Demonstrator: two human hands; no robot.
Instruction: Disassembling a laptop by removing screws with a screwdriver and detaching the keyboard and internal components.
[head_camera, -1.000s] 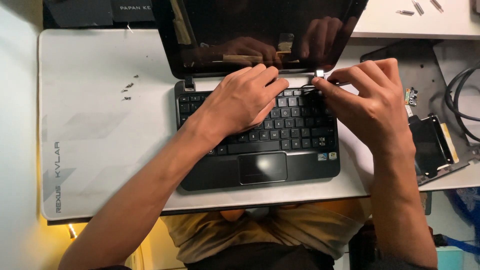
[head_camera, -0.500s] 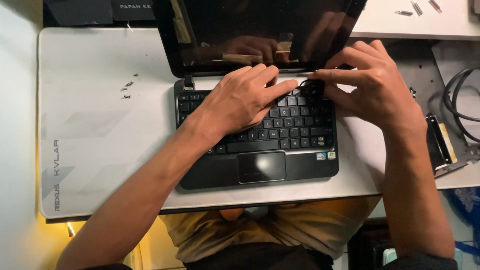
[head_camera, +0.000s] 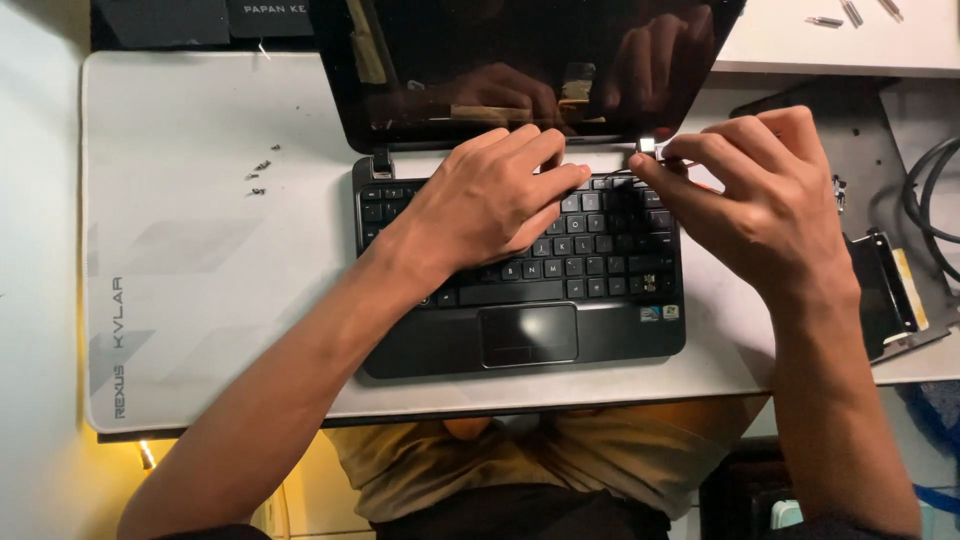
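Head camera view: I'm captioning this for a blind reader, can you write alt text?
Two bare hands work on a small black laptop on a pale desk mat: the left hand rests on its keyboard, the right hand pinches near the right hinge. Tiny screws lie on the mat.

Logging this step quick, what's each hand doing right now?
Left hand: open, flat on the laptop keyboard, holding nothing.
Right hand: fingertips pinched by the right hinge; any held item cannot be told.

You have one view only, from the camera on your head, looking almost straight down over your chest at the desk mat (head_camera: 200, 300). It sits close: the small black laptop (head_camera: 430, 345) fills the middle, your forearms enter from below.
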